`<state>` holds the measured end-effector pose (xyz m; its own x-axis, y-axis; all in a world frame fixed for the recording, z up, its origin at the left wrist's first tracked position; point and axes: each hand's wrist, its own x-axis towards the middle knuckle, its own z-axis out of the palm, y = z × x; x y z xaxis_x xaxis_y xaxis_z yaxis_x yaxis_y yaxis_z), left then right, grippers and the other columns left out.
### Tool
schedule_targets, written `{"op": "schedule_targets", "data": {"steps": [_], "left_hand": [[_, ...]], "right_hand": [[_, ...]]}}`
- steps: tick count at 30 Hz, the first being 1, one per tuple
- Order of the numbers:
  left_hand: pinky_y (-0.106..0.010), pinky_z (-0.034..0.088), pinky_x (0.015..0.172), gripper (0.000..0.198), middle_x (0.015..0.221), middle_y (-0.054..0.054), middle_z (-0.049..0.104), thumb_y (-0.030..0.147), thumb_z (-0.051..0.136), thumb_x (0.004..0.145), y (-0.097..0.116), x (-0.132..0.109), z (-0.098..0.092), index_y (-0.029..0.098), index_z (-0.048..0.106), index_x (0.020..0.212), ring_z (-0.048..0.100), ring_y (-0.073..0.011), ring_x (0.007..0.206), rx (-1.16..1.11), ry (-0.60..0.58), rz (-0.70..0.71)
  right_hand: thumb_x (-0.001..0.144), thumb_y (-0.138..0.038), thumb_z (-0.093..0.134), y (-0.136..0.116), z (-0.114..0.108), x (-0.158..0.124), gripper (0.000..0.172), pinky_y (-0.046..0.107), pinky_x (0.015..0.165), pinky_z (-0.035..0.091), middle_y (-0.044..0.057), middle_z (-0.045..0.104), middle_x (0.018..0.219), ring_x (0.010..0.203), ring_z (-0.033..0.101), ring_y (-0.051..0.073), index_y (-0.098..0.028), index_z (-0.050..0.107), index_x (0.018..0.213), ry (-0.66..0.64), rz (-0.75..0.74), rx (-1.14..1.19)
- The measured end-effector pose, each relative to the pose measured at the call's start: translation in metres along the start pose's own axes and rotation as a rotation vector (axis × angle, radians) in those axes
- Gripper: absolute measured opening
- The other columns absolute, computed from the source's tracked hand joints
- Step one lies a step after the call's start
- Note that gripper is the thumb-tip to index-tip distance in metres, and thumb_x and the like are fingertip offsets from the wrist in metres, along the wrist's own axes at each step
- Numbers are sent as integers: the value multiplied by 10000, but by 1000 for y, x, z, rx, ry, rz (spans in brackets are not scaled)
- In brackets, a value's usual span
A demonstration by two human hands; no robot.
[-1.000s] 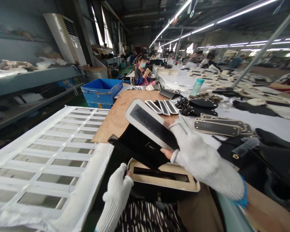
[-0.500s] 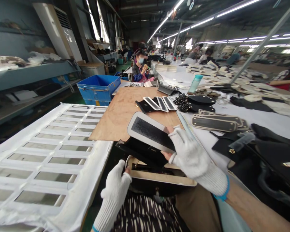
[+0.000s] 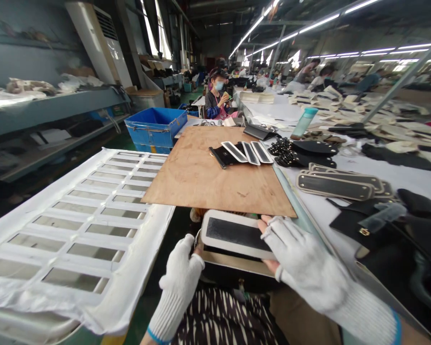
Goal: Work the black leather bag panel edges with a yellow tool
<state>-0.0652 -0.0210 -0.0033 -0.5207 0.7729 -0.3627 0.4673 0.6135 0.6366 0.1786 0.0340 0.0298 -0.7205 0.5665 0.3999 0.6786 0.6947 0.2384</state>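
Observation:
My right hand [image 3: 305, 258], in a white fingerless glove, grips the right end of a flat rounded panel [image 3: 233, 235] with a pale border and a dark centre. The panel lies over the opening of a black bag [image 3: 219, 274] with a tan edge, which rests on my lap. Gloved the same way, my left hand [image 3: 182, 269] is closed on the left side of the bag, thumb at its rim. Most of the bag's inside is hidden under the panel.
Ahead lies a wooden board [image 3: 197, 167] with several pale-bordered panels [image 3: 250, 153]. A white slatted rack [image 3: 104, 203] stands left, a blue bin [image 3: 154, 129] behind it. Dark strap pieces [image 3: 334, 184] and a teal bottle [image 3: 304, 122] sit right. A co-worker [image 3: 219, 98] sits beyond.
My right hand has lowered the panel from a tilted position above the bag down onto its opening. The bag's raised black flap is out of sight. My left hand keeps its hold.

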Motion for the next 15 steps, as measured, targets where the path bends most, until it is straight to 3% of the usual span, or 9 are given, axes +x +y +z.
{"op": "schedule_targets", "data": {"steps": [6,10,12,15], "left_hand": [[-512,344,1125,426,1446,-115,574,348,469,945,0,1,0,214,579,1334,460,-348,1381,-40,-76,12],[-583,270,1154,459,1515,-117,500,374,450,963,-1,3,3,206,530,1382,387,-350,1433,-63,-91,-44],[-592,294,1134,449,1538,-100,474,384,430,966,-1,4,4,230,535,1375,374,-361,1438,-51,-112,-57],[-539,355,1101,438,1520,-82,501,405,440,951,-3,4,4,251,565,1342,402,-370,1418,-50,-96,-58]], "right_hand": [[576,-98,679,-1,17,15,609,428,936,582,172,629,1194,1080,629,307,-88,636,1183,-158,8,204],[538,-136,775,16,19,15,650,445,876,600,198,630,1137,983,646,322,-46,641,1168,-220,-124,133],[533,-165,810,19,21,14,676,473,829,605,207,638,1078,921,645,333,-11,639,1168,-216,-143,52],[559,-173,796,9,28,11,681,488,893,579,206,621,1112,997,621,351,-21,621,1199,-220,-95,75]]}}
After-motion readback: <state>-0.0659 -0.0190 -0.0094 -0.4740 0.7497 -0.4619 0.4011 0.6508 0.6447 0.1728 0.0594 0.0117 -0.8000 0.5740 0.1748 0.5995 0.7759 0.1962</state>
